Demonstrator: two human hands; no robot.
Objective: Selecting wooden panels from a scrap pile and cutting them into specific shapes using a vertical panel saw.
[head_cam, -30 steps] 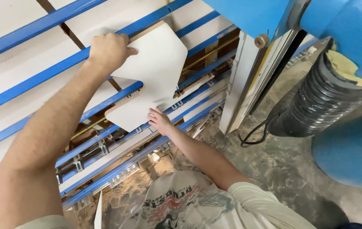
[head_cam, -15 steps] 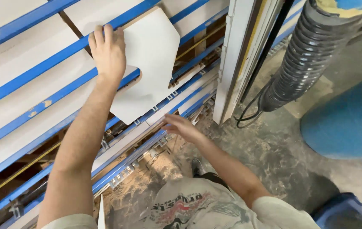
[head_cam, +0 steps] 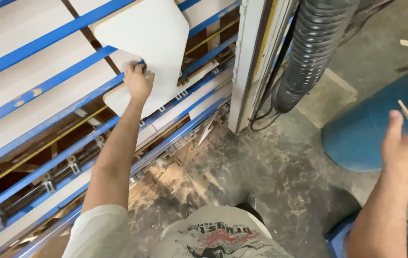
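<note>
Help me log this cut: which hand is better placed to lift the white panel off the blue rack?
Probably the left. The left hand already rests on the white panel against the blue rack, while the right hand is raised far off near the blue barrel.

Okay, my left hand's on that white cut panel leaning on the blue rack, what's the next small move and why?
Probably bring the right hand back to the white panel before lifting it. Only the left hand steadies it, pressing near its lower edge, while the panel leans tilted across the blue rails. The right hand is off by the blue bin, so one-handed lifting may let it swing.
</note>
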